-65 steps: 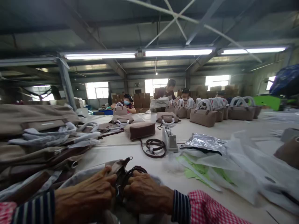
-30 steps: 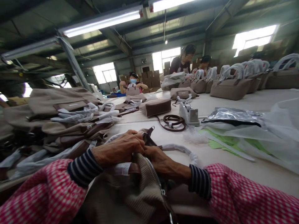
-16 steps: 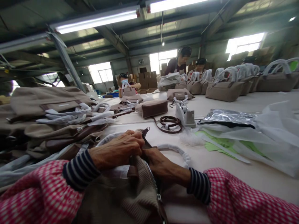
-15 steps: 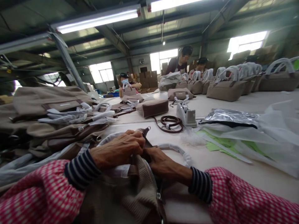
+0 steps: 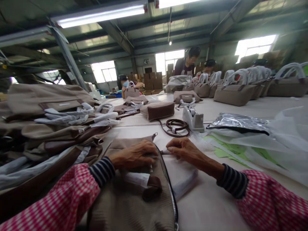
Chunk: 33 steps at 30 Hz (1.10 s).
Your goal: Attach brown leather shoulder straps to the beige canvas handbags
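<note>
A beige ribbed handbag (image 5: 130, 202) lies flat on the table in front of me, its zipper (image 5: 169, 186) running along the right edge. My left hand (image 5: 136, 156) presses on the bag's top end, fingers curled at the zipper edge. My right hand (image 5: 185, 150) is just to the right, fingertips pinched on a small tab (image 5: 165, 152) at the zipper's far end. A white paper-wrapped part (image 5: 181, 176) shows in the bag's open side below my right wrist. Both sleeves are red-and-white check with striped cuffs.
A stack of beige bags (image 5: 55, 128) fills the left. Beyond my hands are a coiled brown strap (image 5: 175, 125), a tape dispenser (image 5: 192, 120), a brown pouch (image 5: 157, 110), a foil bag (image 5: 238, 121) and white plastic bags (image 5: 276, 141). Standing bags (image 5: 232, 93) and seated people (image 5: 190, 62) are farther back.
My hands were clutched together at the bag's end with a white-wrapped handle lying out. Now the bag lies flat, my hands are apart, and the handle is no longer out on the table.
</note>
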Each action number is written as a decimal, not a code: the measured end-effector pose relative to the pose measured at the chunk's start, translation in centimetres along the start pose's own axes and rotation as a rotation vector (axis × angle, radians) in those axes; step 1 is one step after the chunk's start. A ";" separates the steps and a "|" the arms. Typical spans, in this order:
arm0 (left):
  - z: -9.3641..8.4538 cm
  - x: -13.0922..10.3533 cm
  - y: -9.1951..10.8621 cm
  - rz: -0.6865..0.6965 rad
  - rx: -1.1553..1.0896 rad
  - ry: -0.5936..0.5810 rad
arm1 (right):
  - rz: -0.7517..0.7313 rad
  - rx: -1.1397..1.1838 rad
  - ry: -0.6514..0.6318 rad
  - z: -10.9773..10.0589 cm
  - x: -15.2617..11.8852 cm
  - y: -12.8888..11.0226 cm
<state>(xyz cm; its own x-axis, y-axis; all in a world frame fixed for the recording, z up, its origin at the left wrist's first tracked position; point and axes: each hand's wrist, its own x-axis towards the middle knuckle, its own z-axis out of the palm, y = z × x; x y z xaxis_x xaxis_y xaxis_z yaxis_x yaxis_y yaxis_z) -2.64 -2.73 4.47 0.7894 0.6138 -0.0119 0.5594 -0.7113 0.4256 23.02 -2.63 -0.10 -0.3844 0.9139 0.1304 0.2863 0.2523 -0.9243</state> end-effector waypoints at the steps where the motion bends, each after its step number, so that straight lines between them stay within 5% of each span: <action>1: -1.3 0.3 0.0 -0.019 -0.057 0.017 | 0.001 -0.037 -0.003 0.0 0.2 0.2; 5: -4.1 2.1 -0.8 -0.231 0.102 0.186 | -0.088 -0.220 -0.019 0.5 0.1 0.6; 8: -1.3 3.8 -2.1 -0.380 0.273 0.203 | -0.162 -0.318 -0.023 1.0 -0.3 0.8; 11: 2.5 5.2 -2.8 -0.381 0.304 0.201 | -0.164 -0.323 -0.011 1.1 -0.4 0.8; 13: 3.1 5.8 -2.9 -0.367 0.294 0.231 | -0.158 -0.294 0.013 1.1 -0.4 0.9; 15: 1.8 5.4 -2.6 -0.364 0.260 0.302 | -0.146 -0.260 0.046 1.0 -0.6 1.0; 19: -3.1 -0.1 -1.0 -0.374 0.186 0.523 | -0.070 -0.182 0.016 0.2 -2.8 1.0; 22: -4.0 -7.4 -0.1 -0.456 0.166 0.707 | 0.096 -0.049 -0.133 -0.4 -5.6 0.3; 25: -1.3 -13.3 0.8 -0.736 -0.039 0.661 | 0.303 0.090 -0.227 -0.1 -6.9 -0.8; 28: 2.4 -15.5 2.4 -0.972 -0.578 0.531 | 0.457 0.211 -0.203 1.2 -5.7 -1.6; 33: 4.6 -14.7 5.4 -0.883 -1.022 0.693 | 0.547 0.273 -0.246 3.7 -3.7 -2.4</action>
<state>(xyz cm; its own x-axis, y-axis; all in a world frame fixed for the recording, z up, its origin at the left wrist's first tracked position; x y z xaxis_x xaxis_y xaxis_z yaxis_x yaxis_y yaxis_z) -10.07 -17.23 2.79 -0.1289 0.9453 -0.2996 0.1351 0.3160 0.9391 20.47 -7.77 0.29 -0.4454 0.7796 -0.4402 0.2767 -0.3477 -0.8958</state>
